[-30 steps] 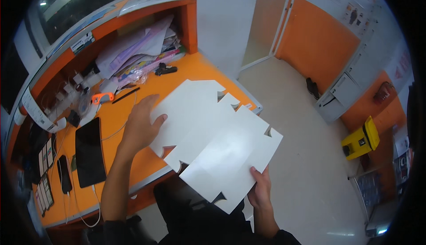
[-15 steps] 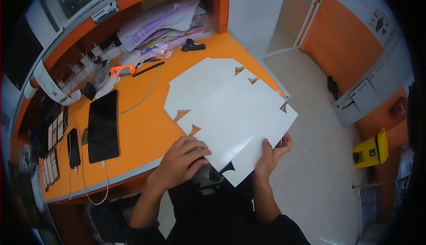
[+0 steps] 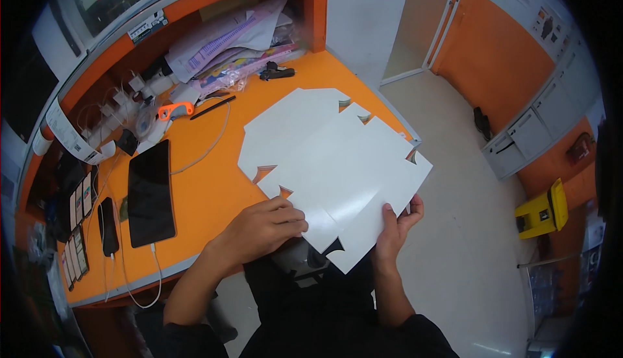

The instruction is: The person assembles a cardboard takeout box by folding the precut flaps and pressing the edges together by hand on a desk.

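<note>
A stack of white die-cut card sheets [image 3: 324,157] with curved notches along its edges lies partly over the orange table and juts past its front right corner. Layered edges show in the notches. My right hand [image 3: 397,231] grips the right near edge, thumb on top and fingers underneath. At the left near edge, my left hand [image 3: 266,228] is closed, its thumb and fingers pinching the card's rim by a notch. The fingertips under the card are hidden.
The orange table [image 3: 207,192] holds a black tablet [image 3: 150,196] on a white cable, several phones [image 3: 81,196], an orange-and-white handheld device [image 3: 175,110] and a black pen [image 3: 213,107]. Papers and plastic bags [image 3: 227,50] fill the shelf. A yellow bin [image 3: 544,212] stands on the right.
My left hand's fingers have drawn together on the card's edge, and its forearm has swung out to the left. My right hand keeps its grip. The view has shifted slightly.
</note>
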`<action>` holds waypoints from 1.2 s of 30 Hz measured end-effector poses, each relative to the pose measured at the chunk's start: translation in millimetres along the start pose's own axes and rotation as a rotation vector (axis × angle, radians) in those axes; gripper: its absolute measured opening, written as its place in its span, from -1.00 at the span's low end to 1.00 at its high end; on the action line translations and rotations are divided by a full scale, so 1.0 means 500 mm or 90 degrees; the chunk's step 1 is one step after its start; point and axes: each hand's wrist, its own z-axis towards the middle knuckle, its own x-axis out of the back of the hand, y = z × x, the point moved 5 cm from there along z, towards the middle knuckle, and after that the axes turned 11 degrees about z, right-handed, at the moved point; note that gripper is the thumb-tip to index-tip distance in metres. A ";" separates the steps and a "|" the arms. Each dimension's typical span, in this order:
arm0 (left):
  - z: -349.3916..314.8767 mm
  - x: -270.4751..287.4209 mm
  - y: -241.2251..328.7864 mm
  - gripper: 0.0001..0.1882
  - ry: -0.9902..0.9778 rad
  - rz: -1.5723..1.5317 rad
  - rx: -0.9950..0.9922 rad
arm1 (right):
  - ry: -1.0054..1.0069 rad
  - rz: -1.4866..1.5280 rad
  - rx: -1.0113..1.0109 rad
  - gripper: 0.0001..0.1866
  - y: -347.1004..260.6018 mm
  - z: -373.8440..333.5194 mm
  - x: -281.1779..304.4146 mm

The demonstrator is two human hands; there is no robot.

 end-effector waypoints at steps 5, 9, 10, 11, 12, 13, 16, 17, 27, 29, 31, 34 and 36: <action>0.001 -0.012 -0.006 -0.85 0.020 0.021 -0.032 | 0.000 -0.007 -0.008 -0.24 -0.001 -0.001 -0.002; 0.003 -0.017 -0.009 -0.86 0.019 0.024 -0.040 | 0.000 -0.004 -0.001 -0.25 -0.001 -0.001 0.000; 0.003 -0.016 -0.010 -0.86 0.015 0.024 -0.040 | 0.000 -0.001 0.004 -0.25 -0.001 -0.001 -0.004; 0.003 -0.015 -0.010 -0.86 0.010 0.024 -0.040 | 0.001 0.001 0.010 -0.25 -0.002 -0.002 -0.006; 0.003 -0.015 -0.011 -0.87 0.003 0.020 -0.038 | 0.006 0.007 0.006 -0.25 -0.003 -0.002 -0.007; 0.002 -0.013 -0.012 -0.87 -0.004 0.020 -0.035 | 0.008 0.014 0.003 -0.25 -0.005 -0.002 -0.010; -0.005 -0.023 -0.027 -0.86 0.004 -0.055 -0.014 | 0.021 0.033 0.003 -0.26 -0.009 -0.002 -0.017; -0.005 -0.020 -0.028 -0.87 0.002 -0.054 -0.001 | 0.027 0.040 0.005 -0.26 -0.008 -0.002 -0.020; 0.028 0.037 -0.066 -0.89 -0.034 -0.006 0.001 | 0.042 0.002 0.071 -0.27 0.041 -0.001 -0.059; 0.033 0.043 -0.061 -0.89 -0.037 0.011 -0.028 | 0.029 0.029 0.056 -0.28 0.043 -0.001 -0.052; 0.025 0.024 -0.072 -0.90 -0.026 0.023 -0.052 | 0.024 0.045 0.052 -0.29 0.041 0.000 -0.054; 0.013 0.006 -0.078 -0.90 -0.006 0.044 -0.073 | 0.018 0.048 0.058 -0.29 0.036 0.000 -0.058; 0.010 0.001 -0.079 -0.90 0.005 0.039 -0.075 | 0.020 0.042 0.062 -0.30 0.035 0.000 -0.057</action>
